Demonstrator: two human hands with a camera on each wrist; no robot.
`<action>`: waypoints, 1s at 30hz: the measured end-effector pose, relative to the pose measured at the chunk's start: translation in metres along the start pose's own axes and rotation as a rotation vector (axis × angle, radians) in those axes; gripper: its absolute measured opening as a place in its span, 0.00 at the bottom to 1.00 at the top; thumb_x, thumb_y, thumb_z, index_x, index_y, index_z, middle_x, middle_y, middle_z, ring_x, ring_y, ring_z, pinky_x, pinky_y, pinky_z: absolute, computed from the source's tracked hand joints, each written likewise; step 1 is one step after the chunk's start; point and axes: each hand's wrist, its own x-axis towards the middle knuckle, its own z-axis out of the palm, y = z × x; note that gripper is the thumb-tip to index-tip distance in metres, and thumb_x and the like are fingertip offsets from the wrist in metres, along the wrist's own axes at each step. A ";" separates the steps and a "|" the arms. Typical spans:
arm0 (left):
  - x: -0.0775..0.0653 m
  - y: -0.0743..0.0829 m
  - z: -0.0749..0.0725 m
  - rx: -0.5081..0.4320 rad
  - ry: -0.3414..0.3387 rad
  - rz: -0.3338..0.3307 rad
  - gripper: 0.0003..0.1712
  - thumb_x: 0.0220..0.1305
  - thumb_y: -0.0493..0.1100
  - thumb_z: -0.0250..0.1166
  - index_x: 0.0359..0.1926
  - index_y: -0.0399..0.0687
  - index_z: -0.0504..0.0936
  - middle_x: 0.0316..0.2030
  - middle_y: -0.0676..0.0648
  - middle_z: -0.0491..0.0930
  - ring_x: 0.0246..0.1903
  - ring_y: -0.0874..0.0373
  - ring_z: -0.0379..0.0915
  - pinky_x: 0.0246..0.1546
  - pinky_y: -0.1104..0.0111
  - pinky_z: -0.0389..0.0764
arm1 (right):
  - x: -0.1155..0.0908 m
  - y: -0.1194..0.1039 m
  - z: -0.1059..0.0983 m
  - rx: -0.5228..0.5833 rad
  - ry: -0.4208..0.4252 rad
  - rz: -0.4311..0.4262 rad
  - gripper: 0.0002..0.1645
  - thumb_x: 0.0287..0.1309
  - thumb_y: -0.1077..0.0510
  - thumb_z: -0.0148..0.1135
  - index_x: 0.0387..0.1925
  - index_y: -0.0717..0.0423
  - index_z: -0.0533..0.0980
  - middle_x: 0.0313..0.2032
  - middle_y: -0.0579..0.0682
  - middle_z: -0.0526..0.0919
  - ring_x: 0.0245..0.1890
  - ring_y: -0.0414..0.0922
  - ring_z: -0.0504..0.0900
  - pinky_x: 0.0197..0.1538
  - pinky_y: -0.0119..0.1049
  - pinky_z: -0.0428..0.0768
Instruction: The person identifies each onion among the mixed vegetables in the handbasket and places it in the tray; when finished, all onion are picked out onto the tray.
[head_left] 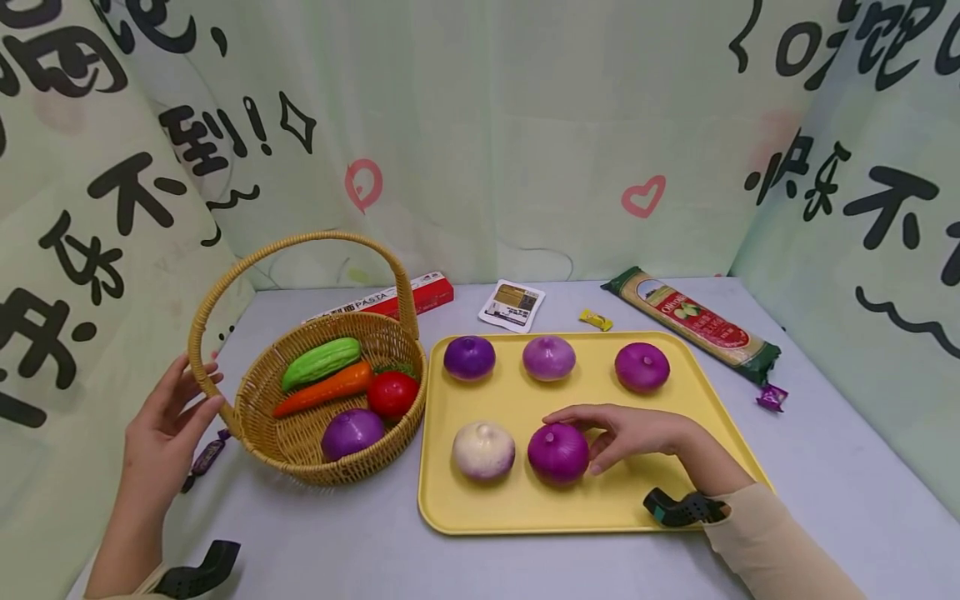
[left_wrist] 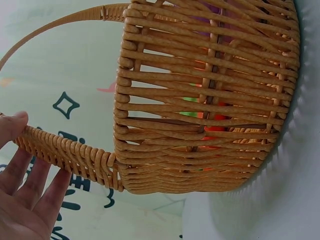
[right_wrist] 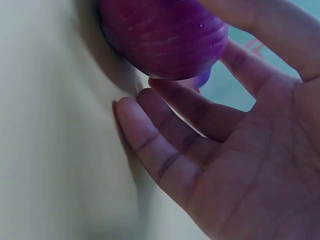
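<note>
My left hand [head_left: 167, 437] grips the handle [head_left: 201, 350] of the wicker basket [head_left: 258, 442] near its base, thumb on one side and fingers on the other, as the left wrist view shows. The basket holds a ridged green gourd [head_left: 321, 364], a carrot [head_left: 324, 390], a tomato [head_left: 392, 394] and a purple onion [head_left: 352, 433]. Over the yellow tray [head_left: 600, 517], my right hand [head_left: 637, 432] holds a red onion [head_left: 557, 454] between thumb and index finger. In the right wrist view the remaining fingers [right_wrist: 145, 132] bend loosely below the onion [right_wrist: 165, 37].
On the tray are a whitish onion [head_left: 483, 451] and three purple ones [head_left: 469, 357] in the back row. Behind lie a red pasta box [head_left: 435, 292], a white packet [head_left: 512, 306] and a yellow candy [head_left: 596, 319]. A long green-ended package [head_left: 697, 321] flanks the tray's right.
</note>
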 end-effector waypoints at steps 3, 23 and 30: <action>0.000 0.000 0.000 0.002 -0.002 -0.001 0.39 0.63 0.33 0.59 0.71 0.62 0.57 0.57 0.68 0.72 0.52 0.81 0.68 0.46 0.93 0.68 | -0.001 -0.001 -0.001 0.004 0.006 -0.003 0.43 0.53 0.56 0.67 0.68 0.47 0.59 0.67 0.56 0.63 0.51 0.45 0.76 0.51 0.33 0.80; 0.000 -0.001 0.001 0.026 0.002 -0.034 0.39 0.63 0.35 0.60 0.71 0.65 0.57 0.59 0.60 0.73 0.51 0.82 0.67 0.46 0.93 0.68 | -0.014 -0.006 -0.017 0.015 0.108 -0.001 0.40 0.57 0.59 0.62 0.69 0.58 0.57 0.65 0.63 0.66 0.65 0.62 0.63 0.53 0.30 0.78; 0.000 0.000 0.000 0.021 0.000 -0.018 0.39 0.63 0.34 0.59 0.71 0.64 0.57 0.59 0.62 0.73 0.52 0.82 0.68 0.46 0.93 0.68 | -0.015 -0.012 -0.023 -0.044 0.145 -0.003 0.39 0.58 0.56 0.61 0.69 0.57 0.57 0.65 0.62 0.66 0.65 0.62 0.65 0.56 0.36 0.76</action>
